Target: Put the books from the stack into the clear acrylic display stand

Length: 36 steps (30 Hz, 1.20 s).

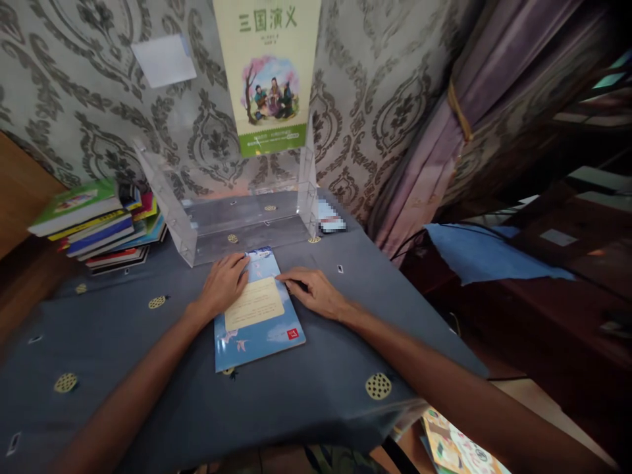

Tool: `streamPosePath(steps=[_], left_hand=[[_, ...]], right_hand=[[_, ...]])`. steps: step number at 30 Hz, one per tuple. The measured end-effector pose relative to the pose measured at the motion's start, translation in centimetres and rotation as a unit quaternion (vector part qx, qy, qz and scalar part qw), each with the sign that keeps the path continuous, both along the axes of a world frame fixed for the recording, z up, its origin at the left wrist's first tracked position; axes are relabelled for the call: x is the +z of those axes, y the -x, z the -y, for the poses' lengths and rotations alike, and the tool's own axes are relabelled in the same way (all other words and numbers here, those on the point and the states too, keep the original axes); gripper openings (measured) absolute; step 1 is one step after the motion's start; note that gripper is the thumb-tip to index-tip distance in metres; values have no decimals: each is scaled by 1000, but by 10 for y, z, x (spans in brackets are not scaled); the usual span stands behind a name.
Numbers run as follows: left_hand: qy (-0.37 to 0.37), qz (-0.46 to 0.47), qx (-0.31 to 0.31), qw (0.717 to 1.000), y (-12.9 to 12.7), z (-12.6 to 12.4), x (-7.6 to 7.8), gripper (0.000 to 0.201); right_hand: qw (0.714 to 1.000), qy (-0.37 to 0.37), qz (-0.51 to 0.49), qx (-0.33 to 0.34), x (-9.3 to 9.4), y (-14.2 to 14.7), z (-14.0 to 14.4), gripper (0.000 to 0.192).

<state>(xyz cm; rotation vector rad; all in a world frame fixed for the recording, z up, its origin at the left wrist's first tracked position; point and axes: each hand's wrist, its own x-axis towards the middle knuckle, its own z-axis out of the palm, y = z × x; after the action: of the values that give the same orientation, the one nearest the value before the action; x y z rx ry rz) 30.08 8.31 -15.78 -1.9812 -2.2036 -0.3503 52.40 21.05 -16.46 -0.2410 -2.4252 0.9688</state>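
Hands rest flat at mid-frame on a blue book (pixel 259 319) lying on the grey-clothed bench (pixel 123 355): left hand (pixel 224 283) pressing its upper left edge, right hand (pixel 316 293) touching its right edge, neither grip closed around anything. Behind stands a clear acrylic stand (pixel 232 210); stacked books (pixel 99 224) sit at left.
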Motion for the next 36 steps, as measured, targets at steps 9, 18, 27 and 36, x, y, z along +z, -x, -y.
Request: streamPosePath(steps=[9, 18, 27, 36], left_hand=[[1, -12, -62, 998, -16, -37, 0, 41], [-2, -2, -81, 997, -20, -38, -3, 41], [-12, 61, -160, 985, -49, -9, -3, 39], [-12, 68, -159, 985, -55, -1, -2, 37]], right_hand=[[1000, -3, -9, 2, -2, 1, -1, 31], [1000, 0, -8, 2, -1, 1, -1, 31], [1000, -9, -26, 9, -1, 1, -3, 28], [1000, -17, 7, -3, 6, 1, -3, 30]])
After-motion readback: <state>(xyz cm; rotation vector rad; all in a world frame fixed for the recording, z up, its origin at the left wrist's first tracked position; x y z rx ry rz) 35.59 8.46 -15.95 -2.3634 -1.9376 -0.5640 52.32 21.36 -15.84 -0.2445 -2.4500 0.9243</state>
